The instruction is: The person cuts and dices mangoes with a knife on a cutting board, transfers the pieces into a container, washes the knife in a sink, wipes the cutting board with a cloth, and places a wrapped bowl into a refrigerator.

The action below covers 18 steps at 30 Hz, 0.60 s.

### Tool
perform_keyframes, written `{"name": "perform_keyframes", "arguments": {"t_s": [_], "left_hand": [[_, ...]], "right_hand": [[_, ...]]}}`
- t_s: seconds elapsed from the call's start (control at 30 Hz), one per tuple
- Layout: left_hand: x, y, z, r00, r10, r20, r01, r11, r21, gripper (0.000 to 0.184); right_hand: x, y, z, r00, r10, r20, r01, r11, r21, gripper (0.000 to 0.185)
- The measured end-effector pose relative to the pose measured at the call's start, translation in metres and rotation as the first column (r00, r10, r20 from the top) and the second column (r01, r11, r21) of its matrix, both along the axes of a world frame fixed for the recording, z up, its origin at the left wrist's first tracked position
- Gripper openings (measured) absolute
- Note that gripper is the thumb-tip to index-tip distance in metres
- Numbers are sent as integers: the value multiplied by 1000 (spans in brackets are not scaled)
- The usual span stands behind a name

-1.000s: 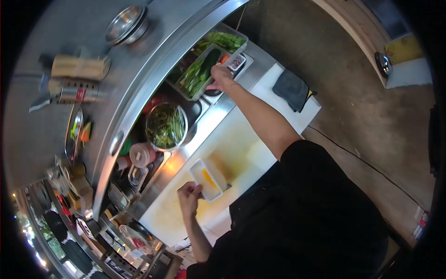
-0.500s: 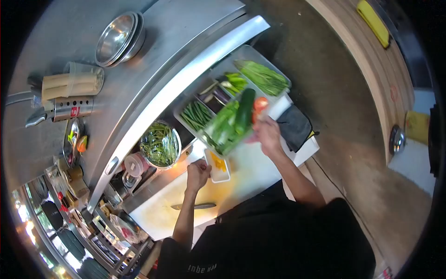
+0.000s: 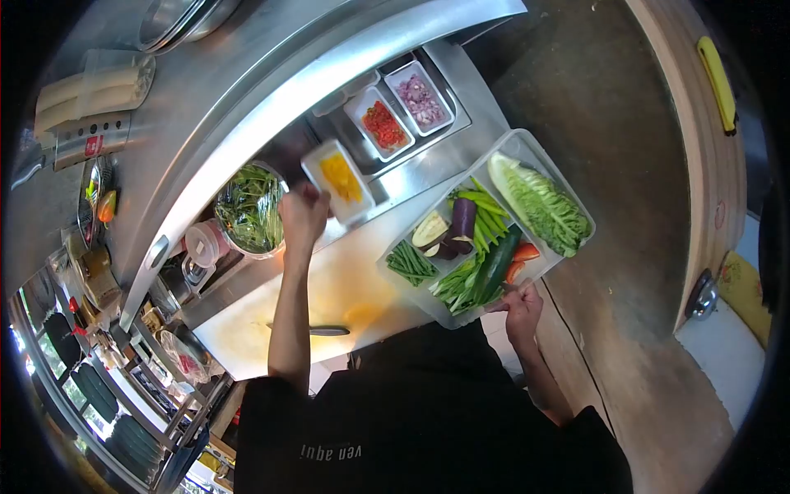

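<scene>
My left hand [image 3: 303,216] is closed on the near edge of a white container [image 3: 356,212] with chopped yellow pieces [image 3: 341,179] inside. It is held above the edge of the steel counter. My right hand [image 3: 523,311] grips the near corner of a clear plastic tray [image 3: 586,240]. In the tray lie a leafy lettuce head [image 3: 539,203], a cucumber [image 3: 499,263], cut eggplant [image 3: 463,221], green beans [image 3: 411,263], green peppers [image 3: 487,216], leafy greens [image 3: 455,286] and red tomato pieces [image 3: 520,257]. Under my left forearm, a knife [image 3: 329,330] rests on the cutting board [image 3: 239,333].
White containers of chopped red pieces [image 3: 383,126] and diced purple onion [image 3: 420,100] sit in the counter recess. A wrapped bowl of greens [image 3: 251,210] stands left of my left hand. A steel shelf edge [image 3: 321,86] curves overhead; metal bowls [image 3: 177,23] rest on it.
My left hand has lifted the container of yellow pieces off the board toward the recess. My right hand has drawn the vegetable tray toward me and right, uncovering the red and onion containers.
</scene>
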<state>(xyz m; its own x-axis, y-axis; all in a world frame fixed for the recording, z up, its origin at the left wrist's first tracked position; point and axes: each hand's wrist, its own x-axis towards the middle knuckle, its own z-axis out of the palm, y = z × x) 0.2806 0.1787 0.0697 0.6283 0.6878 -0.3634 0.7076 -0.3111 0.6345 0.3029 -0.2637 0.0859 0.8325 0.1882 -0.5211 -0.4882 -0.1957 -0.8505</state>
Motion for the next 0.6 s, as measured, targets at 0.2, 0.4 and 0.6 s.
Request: {"name": "perform_keyframes", "arguments": {"t_s": [0.2, 0.4, 0.6], "left_hand": [[62, 34, -20, 981, -165, -104, 184, 959, 217, 33], [79, 39, -39, 925, -245, -290, 264, 964, 27, 36], [61, 26, -8, 959, -223, -175, 251, 956, 155, 47]], "right_hand": [[-5, 24, 17, 968, -156, -196, 159, 987, -1, 6], [-20, 22, 3, 959, -170, -226, 193, 978, 80, 10], [-14, 36, 10, 965, -180, -192, 187, 982, 17, 5]]}}
